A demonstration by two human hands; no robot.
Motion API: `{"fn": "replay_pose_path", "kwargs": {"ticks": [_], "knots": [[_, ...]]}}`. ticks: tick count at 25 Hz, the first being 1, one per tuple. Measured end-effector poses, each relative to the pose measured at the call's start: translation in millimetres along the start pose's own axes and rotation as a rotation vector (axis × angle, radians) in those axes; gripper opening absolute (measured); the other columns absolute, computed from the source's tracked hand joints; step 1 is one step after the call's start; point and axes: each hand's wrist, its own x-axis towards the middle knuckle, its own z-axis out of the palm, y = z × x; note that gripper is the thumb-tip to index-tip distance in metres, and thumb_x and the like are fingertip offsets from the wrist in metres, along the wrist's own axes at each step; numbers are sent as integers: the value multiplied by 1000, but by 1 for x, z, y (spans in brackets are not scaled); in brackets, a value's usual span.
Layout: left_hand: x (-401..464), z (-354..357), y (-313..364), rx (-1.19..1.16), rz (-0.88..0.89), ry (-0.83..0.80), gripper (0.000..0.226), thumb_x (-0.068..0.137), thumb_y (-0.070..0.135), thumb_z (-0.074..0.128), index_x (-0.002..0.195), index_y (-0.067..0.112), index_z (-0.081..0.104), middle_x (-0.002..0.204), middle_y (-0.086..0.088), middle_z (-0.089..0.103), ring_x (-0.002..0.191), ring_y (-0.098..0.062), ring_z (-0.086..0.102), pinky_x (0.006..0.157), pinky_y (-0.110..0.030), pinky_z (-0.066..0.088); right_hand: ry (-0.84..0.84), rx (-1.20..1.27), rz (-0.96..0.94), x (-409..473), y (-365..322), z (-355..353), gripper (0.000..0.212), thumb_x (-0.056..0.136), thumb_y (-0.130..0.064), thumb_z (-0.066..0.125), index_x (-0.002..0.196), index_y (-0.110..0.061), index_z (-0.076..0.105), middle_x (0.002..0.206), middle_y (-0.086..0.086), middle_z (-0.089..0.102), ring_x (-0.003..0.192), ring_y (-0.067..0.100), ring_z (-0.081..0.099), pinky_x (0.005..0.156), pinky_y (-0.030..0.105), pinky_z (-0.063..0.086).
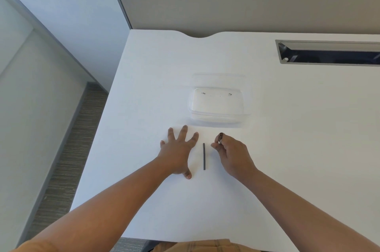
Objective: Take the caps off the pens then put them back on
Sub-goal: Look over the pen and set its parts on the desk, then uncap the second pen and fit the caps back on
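A thin dark pen (204, 156) lies on the white table (287, 149), pointing away from me, between my two hands. My left hand (177, 153) rests flat on the table just left of it, fingers spread and holding nothing. My right hand (230, 153) is just right of the pen, fingers curled, and pinches a small dark piece (220, 137) that sticks up above the fingertips; it looks like a pen cap or a second pen's end, mostly hidden in the hand.
A clear plastic container (218, 104) sits on the table just beyond my hands. A long metal-framed cable slot (329, 53) is set into the table at the far right. The table's left edge drops to the floor.
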Motion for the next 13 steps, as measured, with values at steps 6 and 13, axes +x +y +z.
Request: {"fn": "replay_pose_path", "kwargs": {"ticks": [6,13], "knots": [[-1,-2,1,5,-1,-14,142,58,48,92,155,42,-12,165,3,-24,148,-49,-21,115,-69,22,0,139,84,-7,9,-1,21,104,-21,55,88,-8,57,82,-2,65,71,23,59,70,33,49],[-3,-8,23,-305,107,295,88,72,50,83,147,26,43,164,1,19,151,-27,11,117,-45,31,22,186,94,-6,7,-5,21,103,-26,58,88,-12,55,87,0,66,77,24,63,71,36,51]]}}
